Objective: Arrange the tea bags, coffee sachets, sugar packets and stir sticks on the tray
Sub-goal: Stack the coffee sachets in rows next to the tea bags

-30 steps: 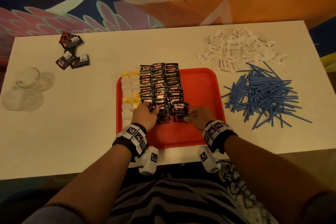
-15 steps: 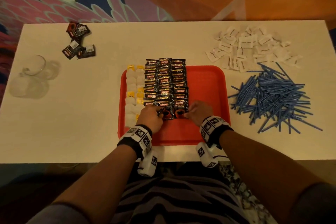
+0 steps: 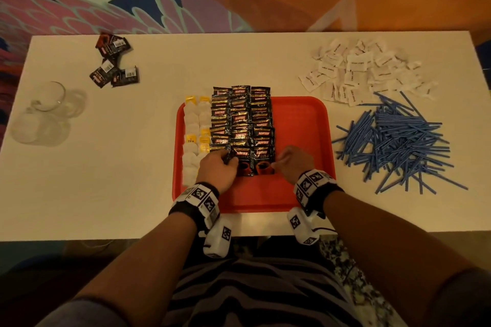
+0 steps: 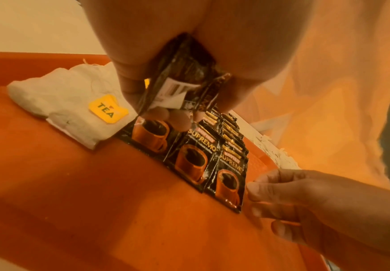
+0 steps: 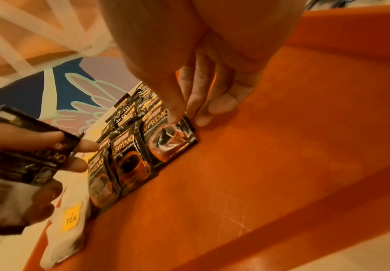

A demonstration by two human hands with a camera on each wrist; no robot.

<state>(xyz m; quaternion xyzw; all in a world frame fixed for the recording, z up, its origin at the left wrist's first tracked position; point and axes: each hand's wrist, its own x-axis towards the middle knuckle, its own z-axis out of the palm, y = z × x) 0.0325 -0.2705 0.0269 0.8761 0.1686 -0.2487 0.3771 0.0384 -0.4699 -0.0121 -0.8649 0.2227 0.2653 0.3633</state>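
Observation:
A red tray [image 3: 300,125] lies in the middle of the white table. Tea bags [image 3: 196,125] with yellow tags fill its left side, and black coffee sachets [image 3: 241,125] lie in three overlapping columns beside them. My left hand [image 3: 231,160] grips a small bunch of coffee sachets [image 4: 180,86] over the near end of the left column. My right hand [image 3: 279,163] pinches the right edge of the nearest sachet [image 5: 173,139] in the right column, thumb on top. White sugar packets [image 3: 366,69] and blue stir sticks [image 3: 398,141] lie in heaps on the table right of the tray.
A few loose coffee sachets [image 3: 114,61] lie at the table's far left. Clear glass cups [image 3: 45,111] stand near the left edge. The tray's right half and near strip [image 3: 265,194] are bare red plastic. The table's near edge is just behind my wrists.
The nearest sachets, skewed a second ago, now lie squared up against the columns. Both hands stayed at the near end of the rows, shifting only slightly.

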